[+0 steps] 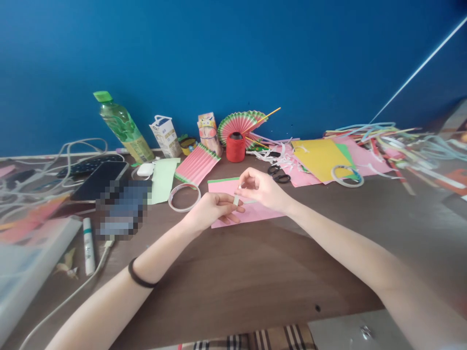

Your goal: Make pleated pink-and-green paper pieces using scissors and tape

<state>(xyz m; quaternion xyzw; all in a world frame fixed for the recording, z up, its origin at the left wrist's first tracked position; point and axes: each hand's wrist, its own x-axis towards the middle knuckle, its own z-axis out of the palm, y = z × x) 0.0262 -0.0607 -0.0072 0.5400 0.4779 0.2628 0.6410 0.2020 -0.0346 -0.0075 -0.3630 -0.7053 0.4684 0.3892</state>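
Observation:
My left hand (pixel 215 210) is closed over the pink paper, pinching a small pale strip (pixel 236 200) that looks like a piece of tape. Just above and to the right, my right hand (pixel 263 188) is closed in a pinch, with a tiny white bit at its fingertips that is too small to name. Beneath both hands lies a sheet of pink paper (pixel 258 215) with a green edge at the back; the hands hide part of it. A roll of tape (pixel 170 203) lies left of my left hand, and a pleated pink paper (pixel 197 165) with green edges is behind it.
Black scissors (pixel 280 176) lie behind my right hand. Yellow paper (pixel 319 158) and another tape roll (pixel 355 183) are to the right. Along the blue wall stand a green bottle (pixel 126 129), a carton (pixel 166 136) and a red pot (pixel 235 149). A marker (pixel 88 248) and cables lie left.

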